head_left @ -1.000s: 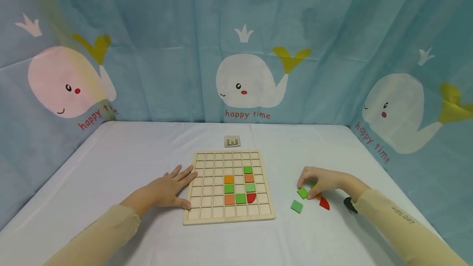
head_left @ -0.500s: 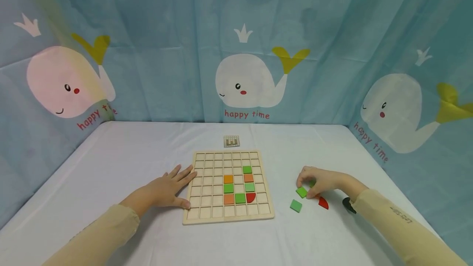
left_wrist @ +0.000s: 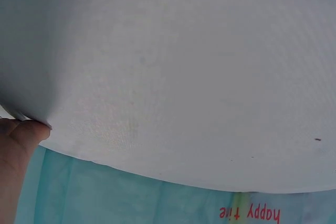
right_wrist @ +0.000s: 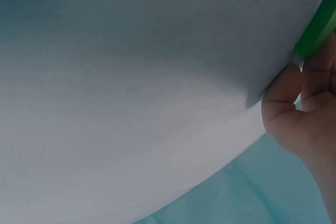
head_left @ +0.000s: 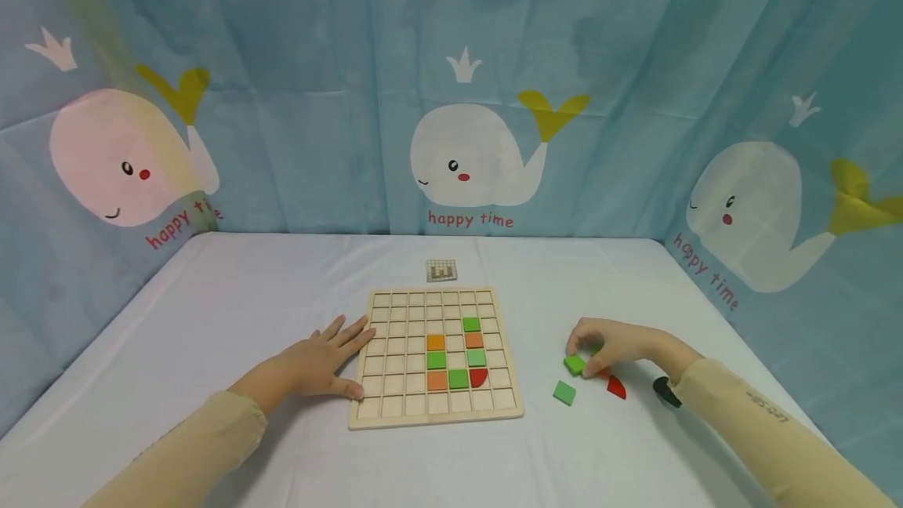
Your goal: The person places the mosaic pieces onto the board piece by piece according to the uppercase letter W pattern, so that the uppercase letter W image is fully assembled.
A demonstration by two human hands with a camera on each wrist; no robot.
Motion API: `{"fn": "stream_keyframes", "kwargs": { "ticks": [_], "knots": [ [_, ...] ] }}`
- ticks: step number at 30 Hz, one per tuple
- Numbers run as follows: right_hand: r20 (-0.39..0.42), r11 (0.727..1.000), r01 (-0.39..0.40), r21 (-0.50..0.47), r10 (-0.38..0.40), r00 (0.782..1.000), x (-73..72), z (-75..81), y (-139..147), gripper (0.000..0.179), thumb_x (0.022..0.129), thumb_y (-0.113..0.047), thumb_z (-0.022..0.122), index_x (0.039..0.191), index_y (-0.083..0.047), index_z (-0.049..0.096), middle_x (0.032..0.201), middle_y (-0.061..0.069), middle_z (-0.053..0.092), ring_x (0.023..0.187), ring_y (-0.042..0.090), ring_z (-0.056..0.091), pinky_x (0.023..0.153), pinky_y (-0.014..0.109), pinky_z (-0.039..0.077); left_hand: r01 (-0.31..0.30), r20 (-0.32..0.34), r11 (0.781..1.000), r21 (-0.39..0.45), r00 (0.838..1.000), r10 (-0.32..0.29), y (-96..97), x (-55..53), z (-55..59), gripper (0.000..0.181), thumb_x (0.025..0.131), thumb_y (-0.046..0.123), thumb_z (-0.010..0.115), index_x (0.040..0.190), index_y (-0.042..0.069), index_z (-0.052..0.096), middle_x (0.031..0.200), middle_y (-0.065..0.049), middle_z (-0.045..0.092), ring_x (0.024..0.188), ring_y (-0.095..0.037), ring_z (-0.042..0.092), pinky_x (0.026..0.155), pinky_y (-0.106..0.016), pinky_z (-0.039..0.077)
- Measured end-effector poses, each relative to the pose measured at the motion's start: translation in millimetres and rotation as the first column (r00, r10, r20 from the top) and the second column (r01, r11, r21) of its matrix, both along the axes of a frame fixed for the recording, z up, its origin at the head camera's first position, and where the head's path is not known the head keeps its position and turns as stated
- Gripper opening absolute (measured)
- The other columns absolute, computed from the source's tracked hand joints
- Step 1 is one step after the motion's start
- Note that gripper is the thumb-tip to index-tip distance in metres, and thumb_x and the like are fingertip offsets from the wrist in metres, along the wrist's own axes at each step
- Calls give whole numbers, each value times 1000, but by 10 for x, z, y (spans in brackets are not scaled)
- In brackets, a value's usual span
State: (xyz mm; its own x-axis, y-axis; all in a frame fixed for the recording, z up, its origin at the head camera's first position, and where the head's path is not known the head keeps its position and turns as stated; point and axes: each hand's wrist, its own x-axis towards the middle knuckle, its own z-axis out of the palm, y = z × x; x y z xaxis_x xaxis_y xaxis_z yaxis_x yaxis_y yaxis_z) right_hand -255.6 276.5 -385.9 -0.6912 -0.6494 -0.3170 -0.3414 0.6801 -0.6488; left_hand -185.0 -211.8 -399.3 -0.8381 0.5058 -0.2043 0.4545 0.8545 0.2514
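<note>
In the head view a wooden grid board (head_left: 388, 422) lies on the white table, with several green and orange square tiles and a red quarter-circle tile (head_left: 479, 377) in its cells. My left hand (head_left: 317, 363) rests with spread fingers on the board's left edge. To the right of the board, my right hand (head_left: 610, 345) pinches a bright green square tile (head_left: 574, 365) between thumb and fingers. The right wrist view shows a green tile (right_wrist: 317, 27) at those fingertips. Beneath the hand, an orange tile (head_left: 603, 373) and another green tile (head_left: 596, 348) are partly hidden.
A green square tile (head_left: 564, 393) and a red quarter-circle tile (head_left: 617, 387) lie near the right hand. By the right sleeve is a small black object (head_left: 666, 392). Behind the board sits a small pattern card (head_left: 441, 270). A blue whale-print curtain (head_left: 317, 139) borders the table.
The bright green tile has shifted slightly up between the right thumb and fingers and is now pinched. My left hand and the board stay the same.
</note>
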Motion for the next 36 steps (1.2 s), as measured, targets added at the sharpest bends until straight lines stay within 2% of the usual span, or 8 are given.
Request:
{"fn": "stream_keyframes", "kwargs": {
  "ticks": [4,12,16,20,25,29,32,36],
  "knots": [
    [-12,1000,22,-18,-23,1000,36,57,0,20,83,-12,75,100,-14,64,105,2,54,102,27,44,74,33,47,-1,0,1000,1,1000,1,-6,6,6,102,80,68,61,153,5,27,160,-18,15,141,-51,13,104,-69,24],
    [-81,995,66,-72,-72,994,137,180,-60,21,83,-14,76,100,-11,64,105,0,60,103,27,47,86,49,43,-3,4,1000,11,1000,3,-14,2,-4,103,79,69,60,153,5,26,160,-17,13,142,-50,12,104,-69,23],
    [-88,988,114,-100,-123,989,208,223,-140,22,83,-15,77,101,-9,65,104,1,61,107,30,50,93,61,40,1,2,1000,10,1000,-1,-24,-1,-26,103,79,69,60,153,6,26,160,-18,14,142,-50,12,104,-69,23],
    [-109,985,129,-115,-142,984,270,272,-223,23,83,-15,77,102,-7,66,106,2,63,112,34,51,98,66,34,3,-6,1000,9,1000,-3,-30,-3,-34,103,79,69,60,153,6,26,160,-17,14,141,-51,12,103,-70,23],
    [-142,980,150,-132,-169,975,326,327,-348,26,82,-14,79,104,-6,68,105,2,65,110,34,54,98,65,35,-2,1,1000,9,1000,2,-26,3,-38,103,78,69,60,153,6,26,160,-17,13,141,-51,12,104,-69,23],
    [-103,967,210,-145,-226,969,365,318,-466,26,81,-14,79,105,-7,70,105,2,65,108,32,54,89,51,47,-4,1,1000,1,1000,4,-27,5,-43,103,79,69,59,154,6,26,160,-17,14,142,-50,12,104,-69,23],
    [-77,956,255,-148,-268,960,385,297,-546,26,81,-14,79,105,-9,70,106,2,65,108,32,53,82,42,48,-5,2,1000,3,1000,5,-21,7,-29,103,79,69,59,153,6,26,160,-17,14,142,-49,12,105,-68,23],
    [-103,947,280,-156,-298,949,417,294,-670,26,80,-14,80,103,-8,70,105,2,64,109,31,53,86,44,48,-8,4,1000,11,1000,8,-12,16,-8,102,80,68,60,153,6,26,160,-17,14,142,-49,12,105,-69,22]
  ]
}}
